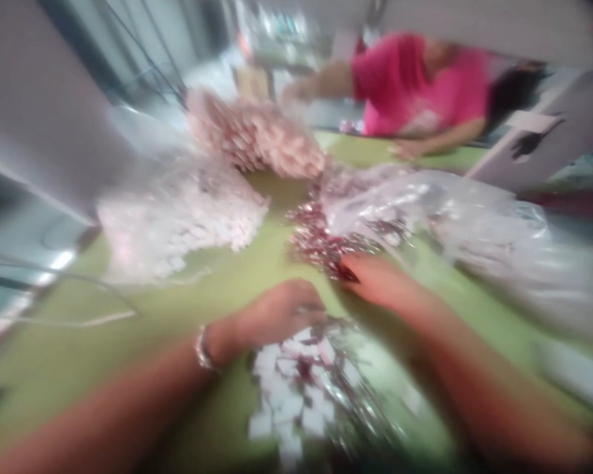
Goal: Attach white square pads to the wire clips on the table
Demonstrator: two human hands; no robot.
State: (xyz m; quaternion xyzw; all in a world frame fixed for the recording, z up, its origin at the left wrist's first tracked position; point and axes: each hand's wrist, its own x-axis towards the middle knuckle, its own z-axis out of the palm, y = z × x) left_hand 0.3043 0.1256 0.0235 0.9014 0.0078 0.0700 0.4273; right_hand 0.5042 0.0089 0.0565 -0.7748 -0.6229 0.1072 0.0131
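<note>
Many glossy red pieces (309, 237) | right hand (370, 276) at them, grip unclear | left hand (284, 309) curled, contents unclear | flat white squares (289, 398)

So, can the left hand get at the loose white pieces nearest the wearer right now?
Probably yes: the left hand is right at the far edge of the white pieces, and the right hand is off at the red shiny pile, leaving the way free.

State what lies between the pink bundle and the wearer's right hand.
In the head view, the shiny red heap lies between the pink bundle and the right hand.
</note>
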